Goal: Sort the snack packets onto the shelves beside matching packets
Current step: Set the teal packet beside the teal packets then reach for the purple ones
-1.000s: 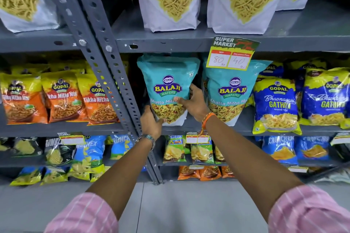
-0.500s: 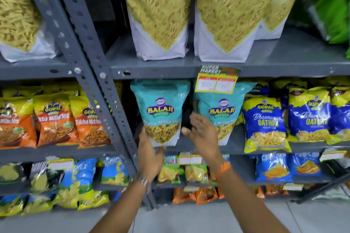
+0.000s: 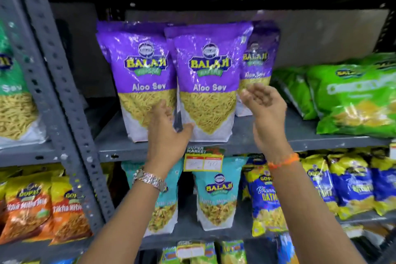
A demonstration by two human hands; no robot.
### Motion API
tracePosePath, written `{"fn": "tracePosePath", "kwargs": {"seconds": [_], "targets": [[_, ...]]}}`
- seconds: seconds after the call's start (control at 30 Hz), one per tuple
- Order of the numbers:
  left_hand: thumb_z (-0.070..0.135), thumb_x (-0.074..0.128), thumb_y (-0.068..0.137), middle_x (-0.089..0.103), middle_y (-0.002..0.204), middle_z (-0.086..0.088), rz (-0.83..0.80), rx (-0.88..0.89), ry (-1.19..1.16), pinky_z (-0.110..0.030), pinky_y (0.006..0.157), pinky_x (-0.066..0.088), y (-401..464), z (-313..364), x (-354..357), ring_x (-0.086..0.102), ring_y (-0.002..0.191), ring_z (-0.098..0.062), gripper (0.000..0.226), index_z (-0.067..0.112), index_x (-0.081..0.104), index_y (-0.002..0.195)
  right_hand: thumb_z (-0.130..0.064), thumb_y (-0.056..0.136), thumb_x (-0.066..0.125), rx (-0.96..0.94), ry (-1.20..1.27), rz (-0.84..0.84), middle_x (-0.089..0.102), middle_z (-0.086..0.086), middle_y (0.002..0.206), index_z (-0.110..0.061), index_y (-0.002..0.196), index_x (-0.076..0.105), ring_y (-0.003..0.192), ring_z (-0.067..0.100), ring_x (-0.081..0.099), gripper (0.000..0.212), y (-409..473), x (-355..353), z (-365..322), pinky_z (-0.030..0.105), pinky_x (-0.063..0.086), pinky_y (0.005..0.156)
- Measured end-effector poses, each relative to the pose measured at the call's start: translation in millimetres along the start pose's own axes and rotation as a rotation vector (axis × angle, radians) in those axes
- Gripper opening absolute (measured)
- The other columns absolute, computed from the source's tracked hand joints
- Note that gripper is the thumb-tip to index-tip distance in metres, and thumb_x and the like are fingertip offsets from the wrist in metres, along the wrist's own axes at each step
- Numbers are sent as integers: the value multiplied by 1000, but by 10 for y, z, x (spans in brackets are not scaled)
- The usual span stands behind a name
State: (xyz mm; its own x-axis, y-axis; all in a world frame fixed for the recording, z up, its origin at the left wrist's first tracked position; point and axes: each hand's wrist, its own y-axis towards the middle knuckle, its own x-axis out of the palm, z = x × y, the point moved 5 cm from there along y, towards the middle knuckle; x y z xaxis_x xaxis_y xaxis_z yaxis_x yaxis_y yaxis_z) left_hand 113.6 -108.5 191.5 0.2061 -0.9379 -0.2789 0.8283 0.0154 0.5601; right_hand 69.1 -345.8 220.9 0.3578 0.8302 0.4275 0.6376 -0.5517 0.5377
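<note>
Three purple Balaji Aloo Sev packets stand upright on the upper grey shelf (image 3: 267,141): a left one (image 3: 145,66), a middle one (image 3: 211,70) and a third (image 3: 258,58) behind on the right. My left hand (image 3: 168,135) is raised with fingers apart at the gap between the left and middle packets, thumb near the middle packet's base. On the other side of the middle packet, my right hand (image 3: 264,105) is open and holds nothing. Two teal Balaji packets, one on the left (image 3: 162,210) and one on the right (image 3: 216,195), stand on the shelf below.
Green packets (image 3: 353,96) lie tilted on the upper shelf at right. Blue-yellow Gopal packets (image 3: 267,203) and orange Gopal packets (image 3: 27,210) fill the lower shelf. A perforated grey upright (image 3: 57,96) divides the racks. Price tags (image 3: 203,161) hang on shelf edges.
Both hands let go of the teal packet on the lower shelf and rose to the purple Aloo Sev packets above. The view tilted upward.
</note>
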Motion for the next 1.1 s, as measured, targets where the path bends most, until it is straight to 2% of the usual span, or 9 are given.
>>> {"fn": "tracePosePath", "kwargs": {"seconds": [0.1, 0.2, 0.27, 0.37, 0.53, 0.63, 0.73, 0.9, 1.1], "targets": [[32, 82, 74, 64, 124, -13, -55, -2, 138, -36, 94, 49, 49, 48, 186, 64, 115, -28, 67, 8, 47, 127, -18, 61, 90, 195, 23, -170, 68, 21, 115, 8, 120, 57, 97, 21, 65, 73, 333, 200, 172, 26, 59, 81], [30, 83, 78, 58, 133, -19, -109, -33, 197, -33, 98, 42, 45, 87, 349, 57, 128, -35, 73, 1, 48, 135, 1, 64, 88, 240, -116, -333, 75, 12, 103, -10, 102, 67, 93, 22, 69, 45, 382, 351, 294, 38, 60, 87], [33, 83, 78, 52, 137, -20, -142, -6, 213, -31, 106, 38, 34, 120, 441, 51, 134, -34, 83, 0, 43, 142, 9, 64, 84, 248, -114, -401, 77, 10, 98, -5, 105, 70, 88, 21, 73, 45, 370, 388, 372, 35, 62, 82], [36, 87, 74, 52, 136, -16, -116, -18, 191, -38, 107, 45, 4, 155, 473, 54, 132, -34, 89, 2, 40, 141, 8, 62, 87, 300, -59, -385, 77, 17, 101, 6, 111, 69, 86, 25, 75, 53, 368, 380, 434, 37, 62, 79], [37, 94, 64, 62, 126, -14, -32, -44, 200, -40, 94, 52, -41, 334, 540, 62, 119, -33, 86, 4, 43, 124, 12, 62, 84, 295, -54, -384, 80, 8, 86, -1, 99, 73, 79, 22, 75, 41, 458, 231, 321, 34, 62, 75], [41, 95, 61, 66, 123, -14, -31, -31, 207, -33, 87, 49, -67, 500, 735, 64, 116, -33, 84, 7, 42, 118, 14, 64, 82, 290, -28, -410, 81, 7, 86, -2, 99, 73, 79, 20, 76, 40, 591, -15, 194, 32, 62, 72], [43, 95, 59, 67, 119, -12, -60, -19, 181, -40, 84, 54, -90, 632, 995, 67, 113, -34, 81, 15, 37, 109, 17, 66, 79, 277, -34, -436, 80, 11, 93, 6, 107, 69, 83, 23, 76, 43, 739, -330, 69, 33, 63, 74], [36, 94, 65, 69, 109, -14, -151, 7, 174, -35, 69, 43, -130, 713, 1396, 67, 104, -36, 74, 15, 35, 105, 19, 67, 77, 287, -55, -460, 81, 7, 91, 13, 117, 63, 83, 19, 76, 52, 925, -757, 12, 31, 63, 74], [43, 95, 60, 70, 117, -11, -155, 6, 206, -45, 83, 57, -96, 675, 1493, 68, 107, -32, 82, 13, 43, 116, 20, 75, 71, 321, -77, -474, 81, 3, 91, 11, 118, 63, 83, 16, 76, 45, 982, -889, 86, 29, 62, 74]]}}
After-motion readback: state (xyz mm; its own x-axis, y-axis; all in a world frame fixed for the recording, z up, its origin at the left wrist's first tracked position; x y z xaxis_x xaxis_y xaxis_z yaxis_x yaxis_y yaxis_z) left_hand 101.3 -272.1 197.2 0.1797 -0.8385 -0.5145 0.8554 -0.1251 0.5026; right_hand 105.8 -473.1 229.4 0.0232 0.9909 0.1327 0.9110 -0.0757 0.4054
